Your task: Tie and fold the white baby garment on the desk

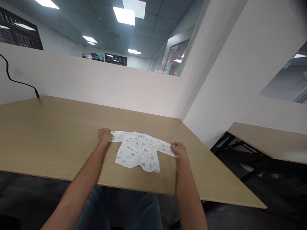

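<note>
A small white baby shirt (137, 150) with a green and grey print lies spread on the wooden table, its neckline toward the far side and its hem toward me. Both long sleeves stretch out sideways. My left hand (105, 134) is closed on the cuff of the left-hand sleeve. At the other cuff, my right hand (178, 149) pinches the end of the right-hand sleeve, with its thumb on top. The front edges of the shirt meet near the middle and part slightly at the hem.
The light wooden table (59, 137) ends at a white wall (115, 86) with a window above it. A black cable (22, 83) hangs down to the table at the far left. Another table (271, 140) with dark legs stands to the right.
</note>
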Demonstrator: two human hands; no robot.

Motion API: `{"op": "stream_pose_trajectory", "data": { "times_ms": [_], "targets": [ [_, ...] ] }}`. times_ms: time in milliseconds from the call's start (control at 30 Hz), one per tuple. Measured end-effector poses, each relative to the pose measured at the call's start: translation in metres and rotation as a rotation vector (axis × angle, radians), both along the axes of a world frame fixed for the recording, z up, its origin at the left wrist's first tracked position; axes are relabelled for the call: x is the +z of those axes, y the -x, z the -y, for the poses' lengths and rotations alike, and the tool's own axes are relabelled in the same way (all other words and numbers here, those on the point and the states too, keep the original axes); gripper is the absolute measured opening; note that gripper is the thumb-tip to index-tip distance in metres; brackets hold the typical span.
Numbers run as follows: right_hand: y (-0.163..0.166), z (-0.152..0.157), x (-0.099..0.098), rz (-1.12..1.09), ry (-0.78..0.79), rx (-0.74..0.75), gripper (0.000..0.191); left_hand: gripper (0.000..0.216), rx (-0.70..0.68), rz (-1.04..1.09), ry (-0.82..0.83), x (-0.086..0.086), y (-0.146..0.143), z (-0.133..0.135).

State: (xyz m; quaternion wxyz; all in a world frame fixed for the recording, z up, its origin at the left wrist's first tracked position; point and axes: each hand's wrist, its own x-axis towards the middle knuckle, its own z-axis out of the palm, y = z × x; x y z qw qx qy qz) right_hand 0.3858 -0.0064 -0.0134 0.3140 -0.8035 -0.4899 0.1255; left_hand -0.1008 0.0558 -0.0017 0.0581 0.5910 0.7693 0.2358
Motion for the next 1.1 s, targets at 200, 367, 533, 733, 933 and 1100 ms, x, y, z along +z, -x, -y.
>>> {"op": "stream_pose_trajectory", "data": {
  "times_ms": [200, 367, 533, 733, 933, 1100],
  "targets": [
    [0.004, -0.004, 0.016, 0.041, -0.027, -0.006, 0.025, 0.027, 0.025, 0.104, 0.069, 0.009, 0.029, -0.001],
    [0.012, -0.026, 0.070, 0.096, -0.186, 0.001, 0.030, 0.031, -0.013, 0.130, -0.011, 0.058, 0.047, -0.013],
    [0.023, -0.025, 0.133, 0.041, -0.474, -0.027, 0.034, 0.033, -0.025, 0.104, -0.299, 0.124, 0.053, -0.008],
    [0.024, 0.039, 0.122, -0.108, -0.642, 0.140, 0.041, 0.033, -0.178, 0.093, -0.599, 0.123, 0.069, 0.071],
    [0.010, 0.081, 0.062, -0.230, -0.573, 0.129, 0.046, 0.041, -0.258, 0.192, -0.428, 0.047, 0.103, 0.117],
    [0.016, 0.070, 0.023, -0.153, -0.415, 0.120, 0.041, 0.057, -0.136, 0.028, -0.148, 0.003, 0.114, 0.103]
  ]
}}
